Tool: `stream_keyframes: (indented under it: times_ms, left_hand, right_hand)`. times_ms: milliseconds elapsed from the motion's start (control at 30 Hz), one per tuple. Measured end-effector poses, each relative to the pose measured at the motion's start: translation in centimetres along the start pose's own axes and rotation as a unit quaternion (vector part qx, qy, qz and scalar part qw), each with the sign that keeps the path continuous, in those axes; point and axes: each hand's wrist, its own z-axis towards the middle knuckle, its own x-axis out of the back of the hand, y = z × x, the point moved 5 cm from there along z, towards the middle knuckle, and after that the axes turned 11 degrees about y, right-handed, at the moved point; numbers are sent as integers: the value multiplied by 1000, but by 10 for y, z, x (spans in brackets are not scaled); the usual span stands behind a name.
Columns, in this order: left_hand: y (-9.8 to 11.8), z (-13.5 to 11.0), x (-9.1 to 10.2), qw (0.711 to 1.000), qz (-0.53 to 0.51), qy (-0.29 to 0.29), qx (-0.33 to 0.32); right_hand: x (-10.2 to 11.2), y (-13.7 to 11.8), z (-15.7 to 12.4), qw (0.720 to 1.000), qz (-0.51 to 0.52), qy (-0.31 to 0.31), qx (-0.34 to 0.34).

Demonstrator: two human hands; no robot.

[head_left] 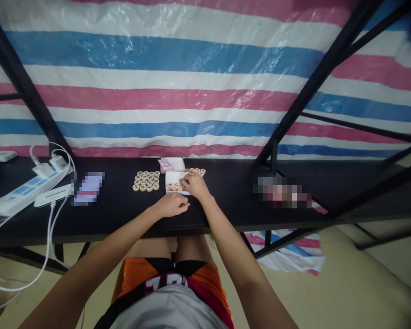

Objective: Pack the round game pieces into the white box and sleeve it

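The right hand point(194, 184) is laid palm-down at the right edge of a small white box point(174, 183) on the black table point(233, 192); its fingers are curled downward and bunched toward the box, though whether a piece is pinched beneath them cannot be told, since the fingertips are hidden by the back of the hand; red-marked round pieces are seen lying inside the box, just left of the hand. The left hand point(173, 204) is rested on the near part of the table, just in front of the box; it is loosely closed, the fingers folded under, and nothing can be seen held in it.

A cluster of pale wooden discs point(146, 180) is laid out in rows to the left of the box, close beside it but apart from both hands; a few more discs point(197, 171) are seen just behind the right hand. A pinkish folded sheet point(171, 164) is placed behind the box, toward the striped tarpaulin point(178, 82). Well to the left, a white power strip point(27, 189) with cables is set on the table; black metal frame bars point(315, 87) are crossed overhead.
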Motion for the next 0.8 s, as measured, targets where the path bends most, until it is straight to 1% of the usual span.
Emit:
stream_keyframes:
  times_ms: [133, 233, 500, 633, 700, 800]
  left_hand:
    - [-1, 0, -1, 1000, 1, 6, -7]
    - [-2, 0, -2, 1000, -1, 5, -9]
    - [-2, -1, -3, 1000, 2, 7, -12]
    - [-2, 0, -2, 1000, 2, 2, -9]
    - [-1, 0, -1, 1000, 0, 0, -9]
    - [-1, 0, -1, 1000, -4, 0, -7]
  right_hand:
    - [1, -2, -1, 1000, -19, -11, -15]
    - [0, 0, -1, 1000, -8, -8, -29]
    - [-8, 15, -2, 996, 35, 45, -74]
    - [-21, 27, -3, 990, 59, 20, -125]
    - [-25, 31, -3, 988, 70, 13, -136]
    - [-29, 35, -3, 987, 78, 19, -140]
